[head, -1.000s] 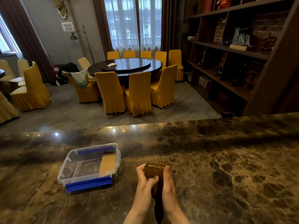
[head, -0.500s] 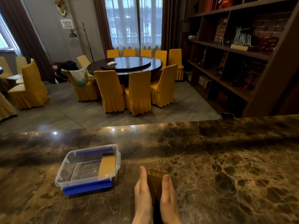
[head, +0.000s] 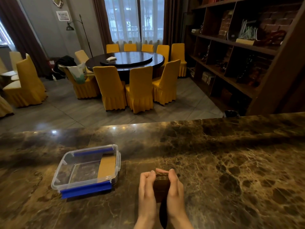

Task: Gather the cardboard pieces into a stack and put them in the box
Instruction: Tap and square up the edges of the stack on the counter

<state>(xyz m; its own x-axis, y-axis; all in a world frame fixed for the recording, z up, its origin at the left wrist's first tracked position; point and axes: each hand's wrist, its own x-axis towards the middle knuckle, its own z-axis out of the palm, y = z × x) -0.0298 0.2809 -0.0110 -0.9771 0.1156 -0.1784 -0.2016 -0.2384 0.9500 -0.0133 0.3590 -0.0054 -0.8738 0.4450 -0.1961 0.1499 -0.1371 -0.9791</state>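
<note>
A stack of brown cardboard pieces (head: 161, 184) lies on the marble counter near its front edge, squeezed between my two hands. My left hand (head: 146, 190) presses its left side with fingers curled over the top corner. My right hand (head: 175, 189) presses the right side, fingertips over the far edge. To the left stands a clear plastic box (head: 66, 180) with blue clips, open on top. One cardboard piece (head: 107, 166) lies inside it along the right wall.
The dark marble counter (head: 231, 162) stretches wide to the right and behind the stack. Beyond its far edge is a dining room with a round table and yellow chairs, and a wooden shelf unit at the right.
My hands were flat along the stack half a second ago; now the fingers curl over its far end. The box has not moved.
</note>
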